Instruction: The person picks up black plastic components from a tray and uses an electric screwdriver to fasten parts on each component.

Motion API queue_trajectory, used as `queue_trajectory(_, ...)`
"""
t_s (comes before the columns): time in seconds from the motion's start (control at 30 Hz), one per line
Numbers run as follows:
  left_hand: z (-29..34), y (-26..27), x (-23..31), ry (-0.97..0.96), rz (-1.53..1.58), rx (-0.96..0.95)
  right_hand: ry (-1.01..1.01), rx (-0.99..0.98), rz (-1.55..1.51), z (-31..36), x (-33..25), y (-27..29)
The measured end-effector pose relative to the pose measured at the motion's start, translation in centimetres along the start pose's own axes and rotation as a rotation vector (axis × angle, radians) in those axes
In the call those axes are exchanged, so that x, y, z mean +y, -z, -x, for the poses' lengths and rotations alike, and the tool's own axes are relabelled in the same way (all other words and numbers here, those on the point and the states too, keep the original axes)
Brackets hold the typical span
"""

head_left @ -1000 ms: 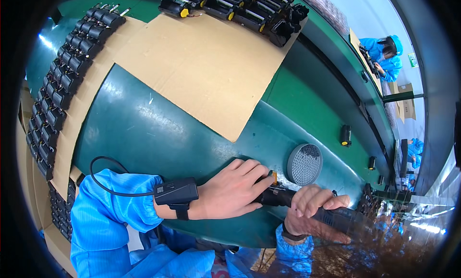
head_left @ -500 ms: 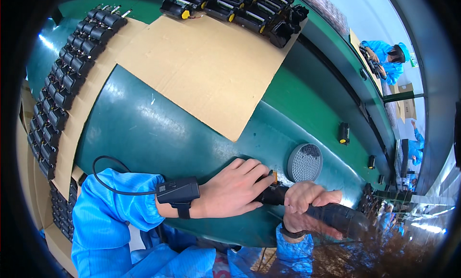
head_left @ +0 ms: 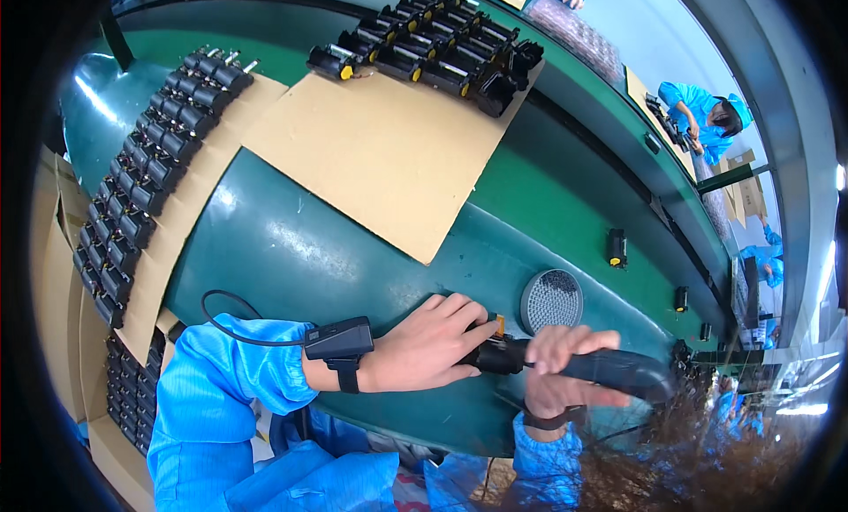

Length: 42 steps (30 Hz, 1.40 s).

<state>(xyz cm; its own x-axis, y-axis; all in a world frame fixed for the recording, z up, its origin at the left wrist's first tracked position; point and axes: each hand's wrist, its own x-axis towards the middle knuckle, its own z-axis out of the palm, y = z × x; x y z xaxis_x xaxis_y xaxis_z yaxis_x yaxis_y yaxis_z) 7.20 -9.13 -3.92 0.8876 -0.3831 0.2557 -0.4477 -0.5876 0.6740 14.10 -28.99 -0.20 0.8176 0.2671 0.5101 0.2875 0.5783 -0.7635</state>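
Note:
My left hand (head_left: pixel 431 346) is closed around a small black motor-like housing (head_left: pixel 500 356) on the green bench, its fingers bent over the left end. An orange-yellow piece (head_left: pixel 500 325) shows at the housing's upper edge. My right hand (head_left: pixel 565 360) is wrapped around a black electric screwdriver (head_left: pixel 623 374) lying roughly level, its front end against the right side of the housing. The tool's tip is blurred, so I cannot tell exactly where it touches. Just beyond my right hand sits a round grey dish (head_left: pixel 551 302) with a dimpled floor and small dark parts inside.
Rows of black housings stand on cardboard (head_left: pixel 353 159) at the back and along the left (head_left: pixel 146 172). Single housings (head_left: pixel 617 248) lie on the green strip at right. Another person in blue (head_left: pixel 698 114) works farther off. Dark hair strands blur the lower right.
The whole view has shifted, so the bench and stacks appear a little lower and farther right. Both hands keep hold of the housing and screwdriver; the screwdriver looks slightly more level.

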Motion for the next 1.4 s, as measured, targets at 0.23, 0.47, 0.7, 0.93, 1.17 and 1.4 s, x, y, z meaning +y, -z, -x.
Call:
queue_trajectory(0.23, 0.0, 0.1, 0.4, 0.025, 0.224, 0.104, 0.183, 0.203, -0.141, -1.6, -3.8, 4.7)
queue_trajectory(0.47, 4.5, 9.3, 1.6, 0.148, 0.196, 0.166, 0.154, 0.386, -0.095, 1.8, -3.1, 8.3)
queue_trajectory(0.7, 9.4, 8.5, 0.9, 0.231, -0.512, -0.006, 0.162, 0.314, -0.130, 1.8, -2.9, 8.5)
queue_trajectory(0.93, 10.6, 8.8, 0.7, 0.222, -0.310, 0.016, 0.008, 0.449, -0.113, 2.8, -3.7, 7.9)
queue_trajectory(1.17, 7.4, 23.4, -8.5, 0.460, -0.510, 0.732, 0.006, 0.441, -0.028, 2.7, -4.4, 7.7)
queue_trajectory(1.4, 9.7, 25.0, -21.8, 0.673, -0.885, 0.651, 0.028, 0.458, -0.071, 2.4, -4.0, 7.9)
